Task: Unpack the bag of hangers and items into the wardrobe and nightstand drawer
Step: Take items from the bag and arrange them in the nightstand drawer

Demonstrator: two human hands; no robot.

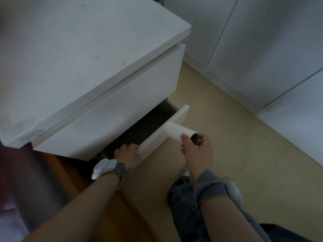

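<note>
The white nightstand (83, 55) fills the upper left of the head view. Its lower drawer (180, 116) stands partly pulled out, showing a dark inside. My left hand (128, 153) grips the top edge of that drawer's front, fingers curled over it. My right hand (197, 149) holds a white roll with a hollow cardboard core (176, 131) just above the drawer's front edge, its far end pointing toward the opening. The bag and the hangers are out of view.
White wardrobe doors (262, 49) run along the right, above a beige floor (244, 163). The nightstand's upper drawer (122, 109) is closed. My jeans-clad knee (185, 198) is low in the middle. A dark blurred shape sits at bottom left.
</note>
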